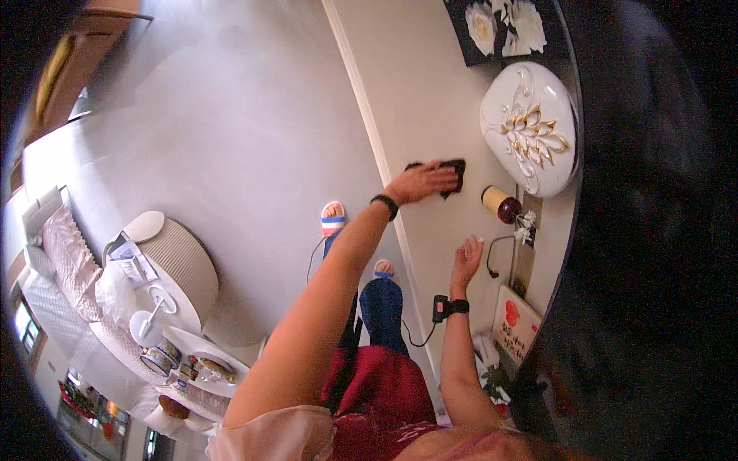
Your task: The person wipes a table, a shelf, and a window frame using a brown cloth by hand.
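My left hand (424, 183) lies with fairly straight fingers over a dark cloth (455, 177) on the pale top of a long cabinet (418, 86). The cloth shows past the fingertips and beside the thumb. My right hand (468, 262) is over the same top, its fingers loosely bent, with no held object visible. A brown bottle with a tan label (500, 204) lies nearest to it, beside small white flowers (524, 226). Farther along stands a large white vase with gold leaf relief (527, 129).
A black panel with white roses (507, 29) is at the upper right. A black cable (491, 259) and a framed picture with writing (517, 325) lie near my right arm. At left are a ribbed round table (179, 259) and a sofa (69, 253).
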Demonstrator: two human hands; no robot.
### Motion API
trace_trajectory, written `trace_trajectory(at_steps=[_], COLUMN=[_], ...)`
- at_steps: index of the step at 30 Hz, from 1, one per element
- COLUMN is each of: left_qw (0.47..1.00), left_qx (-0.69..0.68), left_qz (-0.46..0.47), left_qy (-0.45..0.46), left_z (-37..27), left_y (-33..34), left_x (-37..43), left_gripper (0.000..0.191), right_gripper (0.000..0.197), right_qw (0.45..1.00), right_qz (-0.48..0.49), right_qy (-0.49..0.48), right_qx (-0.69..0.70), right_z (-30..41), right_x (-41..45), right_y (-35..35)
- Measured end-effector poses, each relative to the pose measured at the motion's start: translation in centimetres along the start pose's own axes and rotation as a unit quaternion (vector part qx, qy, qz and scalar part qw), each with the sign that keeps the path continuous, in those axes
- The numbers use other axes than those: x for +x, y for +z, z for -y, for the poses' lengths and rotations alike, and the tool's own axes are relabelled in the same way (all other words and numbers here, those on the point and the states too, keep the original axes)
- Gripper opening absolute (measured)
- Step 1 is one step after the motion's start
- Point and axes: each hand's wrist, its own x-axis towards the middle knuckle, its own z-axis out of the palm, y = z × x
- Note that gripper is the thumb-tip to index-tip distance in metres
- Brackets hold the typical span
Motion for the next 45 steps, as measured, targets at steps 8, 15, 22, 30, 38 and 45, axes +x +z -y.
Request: trace_trajectory(at_steps=[8, 15, 22, 30, 38, 45], left_qw=[0.999, 0.997, 0.984, 0.984, 0.986, 0.971], left_qx=[-0.011, 0.039, 0.012, 0.020, -0.056, 0.018], left_qz=[-0.049, -0.041, -0.112, -0.068, -0.116, -0.149], left_qy=[-0.018, -0.052, -0.139, -0.162, -0.106, -0.188], left_z=[12.9, 22.6, 30.6, 35.4, 43.5, 47.2], left_y=[-2.7, -6.1, -9.4, -11.3, -14.6, -16.7], left_x=[7.0, 9.2, 10.4, 11.3, 6.9, 5.5], left_gripper=[0.049, 0.053, 0.057, 0.052, 0.047, 0.053], right_gripper=[0.068, 0.058, 0.054, 0.048, 0.048, 0.042], right_qw=[0.995, 0.984, 0.972, 0.959, 0.955, 0.950], right_qz=[0.103, 0.173, 0.216, 0.281, 0.295, 0.308], right_qy=[-0.001, 0.003, 0.056, 0.022, 0.030, 0.053], right_qx=[-0.006, 0.044, 0.079, 0.037, 0.017, 0.005], right_z=[5.5, 8.8, 12.5, 21.2, 25.5, 23.9], right_x=[-1.3, 1.5, 5.8, 12.1, 15.3, 14.6], right_y=[7.4, 13.6, 19.4, 25.4, 28.4, 28.8])
